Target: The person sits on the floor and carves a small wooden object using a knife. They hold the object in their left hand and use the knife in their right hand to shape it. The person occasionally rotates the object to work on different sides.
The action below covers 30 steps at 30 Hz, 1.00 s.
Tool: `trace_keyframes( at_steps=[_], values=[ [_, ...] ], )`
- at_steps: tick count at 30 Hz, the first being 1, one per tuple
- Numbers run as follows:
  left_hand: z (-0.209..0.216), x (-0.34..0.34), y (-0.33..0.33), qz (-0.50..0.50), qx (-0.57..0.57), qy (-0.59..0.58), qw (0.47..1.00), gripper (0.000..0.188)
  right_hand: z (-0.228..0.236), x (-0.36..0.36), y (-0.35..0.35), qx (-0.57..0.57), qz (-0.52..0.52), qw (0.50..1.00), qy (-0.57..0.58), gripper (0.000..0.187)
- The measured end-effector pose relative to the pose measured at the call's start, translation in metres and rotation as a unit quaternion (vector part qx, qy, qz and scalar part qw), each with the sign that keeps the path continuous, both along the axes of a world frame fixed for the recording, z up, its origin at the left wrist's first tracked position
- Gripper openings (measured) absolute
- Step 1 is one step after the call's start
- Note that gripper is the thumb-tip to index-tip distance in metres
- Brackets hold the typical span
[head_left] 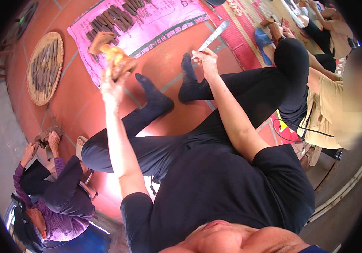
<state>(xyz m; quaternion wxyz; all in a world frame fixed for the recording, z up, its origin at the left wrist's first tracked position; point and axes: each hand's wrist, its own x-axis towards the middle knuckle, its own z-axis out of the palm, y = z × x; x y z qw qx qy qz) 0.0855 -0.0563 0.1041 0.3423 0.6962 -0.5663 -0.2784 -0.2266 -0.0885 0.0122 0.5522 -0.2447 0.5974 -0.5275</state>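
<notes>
My left hand (113, 86) is raised at left centre, its fingers wrapped round a brown and yellow carved wooden piece (115, 55), slightly blurred. Its top end hangs over the near edge of the pink printed sheet (147, 40). Between the fingertips of my right hand (208, 61) is a long, flat silvery metal tool (213, 38), slanting up and to the right, its near end by my foot. The two held things are apart. Several dark, stick-like wooden-handled tools (113, 19) lie in rows on the sheet.
A round woven tray (61, 63) at left holds several dark sticks. My black-socked feet (153, 95) rest on red tiles. One person (62, 206) sits at lower left, handling a brown piece (48, 134); others (324, 97) sit at right. A red-and-straw mat (235, 31) and blue slipper (263, 42) are upper right.
</notes>
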Motion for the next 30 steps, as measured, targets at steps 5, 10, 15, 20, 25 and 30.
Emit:
trace_keyframes(
  at_steps=[5,10,15,20,25,30],
  values=[
    [-0.068,-0.070,0.028,-0.057,0.023,-0.037,0.997,0.077,0.007,-0.005,-0.004,-0.022,-0.001,1.000,0.018,0.008],
    [-0.106,-0.114,0.051,-0.122,0.077,-0.151,0.978,0.074,0.008,-0.013,-0.006,-0.018,-0.014,1.000,0.007,0.009],
    [-0.110,-0.111,0.060,-0.206,0.144,-0.209,0.945,0.081,0.011,-0.016,-0.008,-0.020,-0.010,1.000,0.003,0.009],
    [-0.093,-0.127,0.063,-0.184,-0.002,-0.219,0.958,0.077,0.014,-0.018,-0.007,0.002,0.002,1.000,0.016,0.009],
    [-0.072,-0.187,0.074,-0.233,-0.065,0.051,0.969,0.060,0.021,-0.021,-0.014,-0.017,-0.002,1.000,-0.001,0.010],
    [-0.077,-0.188,0.045,-0.449,0.012,-0.344,0.825,0.049,0.032,-0.030,-0.023,-0.026,-0.006,1.000,0.008,0.011]
  ],
)
